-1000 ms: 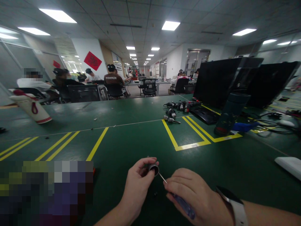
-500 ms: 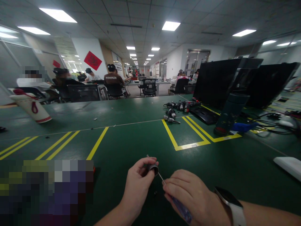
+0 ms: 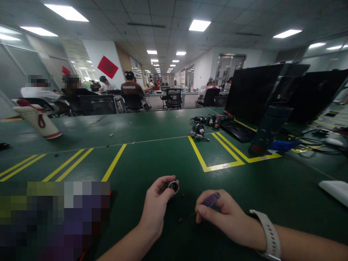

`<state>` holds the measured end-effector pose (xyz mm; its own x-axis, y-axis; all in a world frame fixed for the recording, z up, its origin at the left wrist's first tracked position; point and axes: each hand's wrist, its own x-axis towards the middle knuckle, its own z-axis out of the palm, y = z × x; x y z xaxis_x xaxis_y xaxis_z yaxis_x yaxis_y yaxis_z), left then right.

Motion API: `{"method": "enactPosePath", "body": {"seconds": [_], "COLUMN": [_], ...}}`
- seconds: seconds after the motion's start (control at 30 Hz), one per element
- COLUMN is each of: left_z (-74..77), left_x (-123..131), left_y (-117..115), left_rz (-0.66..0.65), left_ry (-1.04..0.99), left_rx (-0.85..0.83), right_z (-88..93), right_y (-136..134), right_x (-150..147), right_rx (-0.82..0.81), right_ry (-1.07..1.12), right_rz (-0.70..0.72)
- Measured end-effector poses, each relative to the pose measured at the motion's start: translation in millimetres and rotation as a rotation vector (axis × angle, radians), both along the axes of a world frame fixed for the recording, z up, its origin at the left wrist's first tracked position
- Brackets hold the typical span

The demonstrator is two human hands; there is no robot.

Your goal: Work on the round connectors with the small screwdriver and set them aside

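Note:
My left hand grips a small round metal part between thumb and fingers, its hollow end facing me. To the right, my right hand holds a screwdriver by its purple translucent handle. The thin shaft slants down and left over the table, dim against the green. Two tiny dark pieces, one by the shaft's end and another below the metal part, lie on the green tabletop.
Several motor-like metal parts sit at the back right near a dark bottle and black monitors. A white cup stands far left. A white object lies at the right edge. People sit beyond the table.
The screwdriver has come out of the metal part and swung round, its handle now pointing up and its shaft down-left. My left hand has tilted the part's opening toward me.

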<state>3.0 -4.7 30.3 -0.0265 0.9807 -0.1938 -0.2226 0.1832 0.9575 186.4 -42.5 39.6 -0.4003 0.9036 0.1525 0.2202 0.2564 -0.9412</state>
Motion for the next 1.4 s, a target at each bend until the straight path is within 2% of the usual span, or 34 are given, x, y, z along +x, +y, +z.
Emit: {"method": "enactPosePath", "body": {"seconds": [0.17,0.4,0.7,0.93,1.17,1.23,1.4], "left_z": [-2.0,-4.7,-7.8,-11.3,-1.6,1.0,3.6], "left_x": [1.0,2.2,5.2,3.2,4.8,5.2,5.2], "left_y": [-1.0,0.5,-2.9,-4.7,-6.9,-7.1,-5.6], "left_rz": [0.005,0.006,0.011,-0.042,-0.018,-0.019,-0.004], "left_ry": [0.005,0.011,0.011,0.089,0.102,0.042,-0.142], "left_rx": [0.016,0.007,0.026,0.020,0.010,-0.009,-0.034], "right_z": [1.7,-0.1,-1.7,-0.8,8.7,5.1,-14.5], "right_y": [-3.5,-5.2,-2.5,-1.9,-3.7,-1.0,12.4], "right_x": [-1.0,-2.2,-2.8,-3.7,-2.5,-2.8,-5.9], "right_rx": [0.203,0.293,0.261,0.236,0.269,0.206,-0.224], "right_ry": [-0.132,-0.160,-0.201,-0.231,-0.321,-0.243,0.252], "right_rz": [0.007,0.024,-0.008,-0.006,-0.057,-0.088,-0.034]}}
